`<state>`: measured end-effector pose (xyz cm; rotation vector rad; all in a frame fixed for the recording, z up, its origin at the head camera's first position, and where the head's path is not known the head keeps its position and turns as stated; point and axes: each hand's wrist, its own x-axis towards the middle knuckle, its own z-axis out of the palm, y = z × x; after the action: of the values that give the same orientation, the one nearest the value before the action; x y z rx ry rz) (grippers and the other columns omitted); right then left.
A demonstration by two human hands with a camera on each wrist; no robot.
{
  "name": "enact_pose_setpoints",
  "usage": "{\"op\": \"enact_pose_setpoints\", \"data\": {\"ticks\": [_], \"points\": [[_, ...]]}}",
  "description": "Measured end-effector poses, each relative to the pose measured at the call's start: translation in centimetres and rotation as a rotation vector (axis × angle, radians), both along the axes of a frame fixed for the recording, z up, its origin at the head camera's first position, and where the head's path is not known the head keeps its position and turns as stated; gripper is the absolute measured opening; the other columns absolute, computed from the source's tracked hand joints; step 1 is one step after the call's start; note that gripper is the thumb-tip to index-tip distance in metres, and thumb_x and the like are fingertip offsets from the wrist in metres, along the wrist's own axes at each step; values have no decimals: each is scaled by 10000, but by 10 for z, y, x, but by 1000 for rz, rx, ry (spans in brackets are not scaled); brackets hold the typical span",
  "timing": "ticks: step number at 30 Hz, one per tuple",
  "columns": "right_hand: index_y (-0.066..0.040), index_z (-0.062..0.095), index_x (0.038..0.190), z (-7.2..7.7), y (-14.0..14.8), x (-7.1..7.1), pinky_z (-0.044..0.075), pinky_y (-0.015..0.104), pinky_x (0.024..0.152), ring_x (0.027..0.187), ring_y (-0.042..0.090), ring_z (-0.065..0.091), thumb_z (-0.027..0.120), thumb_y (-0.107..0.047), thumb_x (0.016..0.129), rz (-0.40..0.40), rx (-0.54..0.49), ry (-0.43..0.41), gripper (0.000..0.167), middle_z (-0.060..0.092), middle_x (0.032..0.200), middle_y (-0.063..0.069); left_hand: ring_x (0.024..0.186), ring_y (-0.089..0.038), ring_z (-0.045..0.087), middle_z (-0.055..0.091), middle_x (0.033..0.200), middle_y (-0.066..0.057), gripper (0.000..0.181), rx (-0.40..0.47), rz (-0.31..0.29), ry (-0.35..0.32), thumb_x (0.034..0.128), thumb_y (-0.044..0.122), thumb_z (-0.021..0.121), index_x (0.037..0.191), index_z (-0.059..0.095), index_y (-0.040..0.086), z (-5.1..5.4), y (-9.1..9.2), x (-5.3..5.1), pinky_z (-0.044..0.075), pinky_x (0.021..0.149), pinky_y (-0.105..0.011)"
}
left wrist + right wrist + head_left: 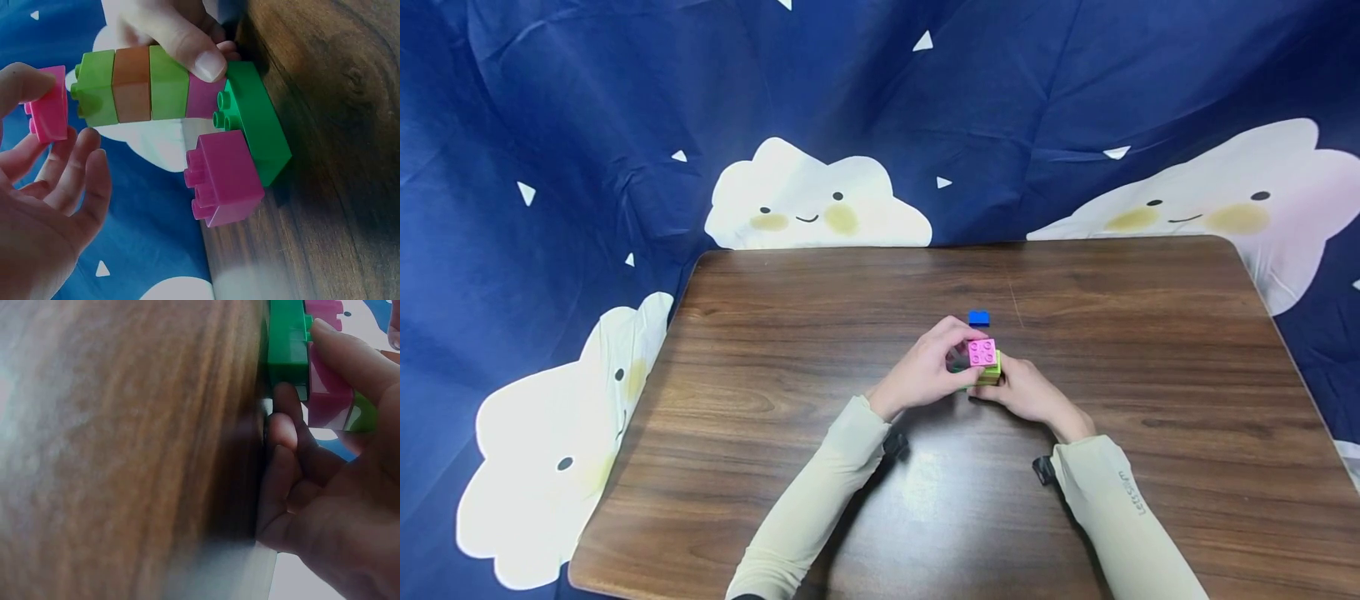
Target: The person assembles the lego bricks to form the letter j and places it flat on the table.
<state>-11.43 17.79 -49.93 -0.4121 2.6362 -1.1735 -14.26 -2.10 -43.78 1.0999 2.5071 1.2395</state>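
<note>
Between its thumb and fingers my left hand point(927, 367) pinches a pink brick point(50, 105), studs up. The brick stands a small gap above a stack, apart from its top studs. From the top down, the stack has a lime brick point(97, 89), a brown brick point(132, 84), another lime brick point(169, 87) and a magenta brick point(330, 397), on a long green brick point(261, 125). A second magenta brick point(230, 178) sits on that green brick's other end. My right hand point(1032, 390) grips the stack low down, thumb and fingers around the lower magenta brick.
Behind the hands, a blue brick point(979, 318) lies on the brown wooden table point(760, 350). A dark blue curtain point(625, 75) with white clouds hangs along the table's back and left side.
</note>
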Motion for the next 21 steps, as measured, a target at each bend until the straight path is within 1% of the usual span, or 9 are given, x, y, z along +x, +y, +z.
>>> {"op": "enact_pose_setpoints", "data": {"ticks": [5,10,13,16,18,21], "points": [[5,547,1281,0,1,1,496,485,873,1018,301,642,737,-334,842,3,10,11,586,684,1132,189,974,-166,540,544,1139,-48,410,-4,-12,-9,850,150,699,1245,609,90,-1,1,2,497,838,-358],[19,551,1271,0,1,1,501,469,854,968,269,642,737,-292,843,7,21,26,561,691,1100,191,1022,-165,553,546,1143,-36,401,-35,-16,26,853,166,697,1239,617,92,-4,2,2,456,905,-244],[26,571,1238,0,0,1,505,434,815,899,232,630,740,-248,836,4,21,39,515,702,1046,173,1026,-155,550,550,1144,-28,404,-46,-24,42,849,162,693,1241,620,93,-3,3,2,429,904,-194],[17,597,1193,-1,0,0,497,378,758,829,190,602,745,-233,829,2,20,45,466,708,980,133,1013,-170,553,551,1137,-26,419,-45,-33,50,843,152,681,1253,615,92,-3,4,2,426,885,-186],[10,608,1168,0,0,0,469,331,708,772,163,562,743,-224,828,4,19,39,434,696,915,94,996,-170,554,551,1127,-20,440,-48,-38,61,839,149,672,1271,604,103,-2,4,2,425,867,-180],[9,611,1144,0,0,0,439,302,658,722,158,532,738,-213,825,6,16,32,410,655,828,61,975,-178,563,551,1110,-6,441,-54,-44,79,834,151,665,1269,601,119,-2,4,1,423,853,-178]]}}
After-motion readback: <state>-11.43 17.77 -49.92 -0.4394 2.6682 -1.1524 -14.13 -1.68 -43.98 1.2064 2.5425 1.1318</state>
